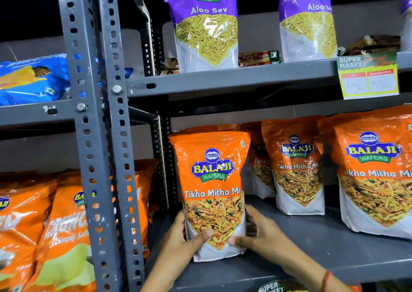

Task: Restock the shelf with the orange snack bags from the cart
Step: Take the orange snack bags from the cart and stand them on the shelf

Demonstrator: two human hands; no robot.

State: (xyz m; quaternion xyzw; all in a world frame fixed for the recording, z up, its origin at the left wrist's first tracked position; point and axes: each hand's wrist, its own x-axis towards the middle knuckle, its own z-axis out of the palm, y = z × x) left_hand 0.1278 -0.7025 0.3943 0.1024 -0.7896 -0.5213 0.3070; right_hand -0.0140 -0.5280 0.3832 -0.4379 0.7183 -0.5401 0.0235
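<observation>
**Bag set upright at the shelf's left end**

Both hands grip one orange bag (211,193) low down, at its white base. The left hand (189,240) wraps the bottom left corner with the thumb across the front; the right hand (256,231) cups the bottom right corner, thumb on the front and fingers behind. Holding it low and from both sides likely keeps the tall pouch from flopping while its base settles on the shelf (312,254). The bag stands upright, face out, near the shelf's front edge at the left end, just beside the post (107,135). Whether the base fully rests on the shelf or hangs just above it I cannot tell.

More orange bags (298,169) stand to the right, further back, also face out, so this one seems meant to start a front row that matches them.

The pouches are glossy plastic film, crinkled and catching light, with a flat gusseted bottom that lets them stand. They look soft and will likely dent under a tight grip. The shelf is smooth grey painted metal; the post is perforated steel angle with bolts. Purple bags (205,24) of the same shape stand on the shelf above. The cart is out of view.
</observation>
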